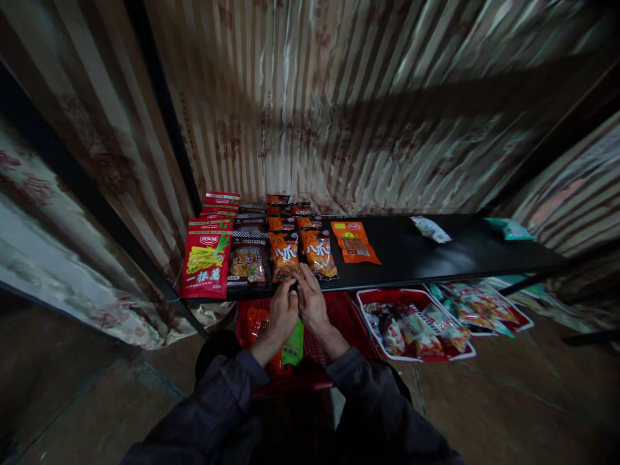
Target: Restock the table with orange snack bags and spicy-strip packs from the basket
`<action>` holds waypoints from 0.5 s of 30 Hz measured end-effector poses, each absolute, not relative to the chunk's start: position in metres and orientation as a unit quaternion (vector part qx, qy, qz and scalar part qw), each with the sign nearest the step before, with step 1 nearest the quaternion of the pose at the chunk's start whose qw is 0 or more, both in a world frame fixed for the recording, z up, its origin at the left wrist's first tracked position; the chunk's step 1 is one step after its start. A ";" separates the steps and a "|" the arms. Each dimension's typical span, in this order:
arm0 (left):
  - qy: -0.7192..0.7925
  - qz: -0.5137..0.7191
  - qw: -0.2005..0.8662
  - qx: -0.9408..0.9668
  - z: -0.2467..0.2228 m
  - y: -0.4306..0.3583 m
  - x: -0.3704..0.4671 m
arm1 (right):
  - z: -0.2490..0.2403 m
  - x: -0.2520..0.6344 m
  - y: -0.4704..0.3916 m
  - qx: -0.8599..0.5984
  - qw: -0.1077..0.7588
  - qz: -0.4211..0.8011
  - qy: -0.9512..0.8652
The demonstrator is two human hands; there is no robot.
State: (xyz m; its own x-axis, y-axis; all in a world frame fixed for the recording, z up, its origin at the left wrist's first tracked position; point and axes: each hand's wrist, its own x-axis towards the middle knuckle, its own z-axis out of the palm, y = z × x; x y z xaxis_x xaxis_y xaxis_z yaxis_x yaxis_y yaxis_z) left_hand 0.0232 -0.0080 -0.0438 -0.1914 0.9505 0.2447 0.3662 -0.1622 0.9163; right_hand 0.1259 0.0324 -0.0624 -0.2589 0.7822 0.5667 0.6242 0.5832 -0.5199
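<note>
My left hand [283,311] and my right hand [312,301] are close together at the front edge of the black shelf [402,261], fingertips just below two orange snack bags. The left orange bag [284,250] and the right orange bag [318,250] stand at the front of their rows. My right hand's fingers are stretched out, and nothing shows in them. The fingers of my left hand are partly hidden beside the right. To the left are dark potato-chip bags [248,259] and red bags [207,258]. A flat orange packet [355,243] lies to the right.
Below the shelf, a red basket [339,310] holds green [293,345] and orange packets. Two more baskets with snack bags stand to its right, one white-rimmed [368,330]. A white packet [431,229] and a teal packet [510,228] lie on the shelf. Striped curtain hangs behind.
</note>
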 end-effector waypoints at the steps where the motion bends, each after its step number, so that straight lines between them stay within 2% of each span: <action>1: 0.577 0.508 0.287 0.571 -0.046 -0.006 0.028 | -0.062 0.132 0.033 -0.455 0.417 0.091 -0.781; 7: 0.556 0.512 0.290 0.587 -0.041 0.009 0.051 | -0.062 0.167 0.051 -0.518 0.441 0.066 -0.730; 15: 0.587 0.479 0.345 0.554 -0.031 0.037 0.071 | -0.067 0.192 0.090 -0.575 0.446 0.078 -0.681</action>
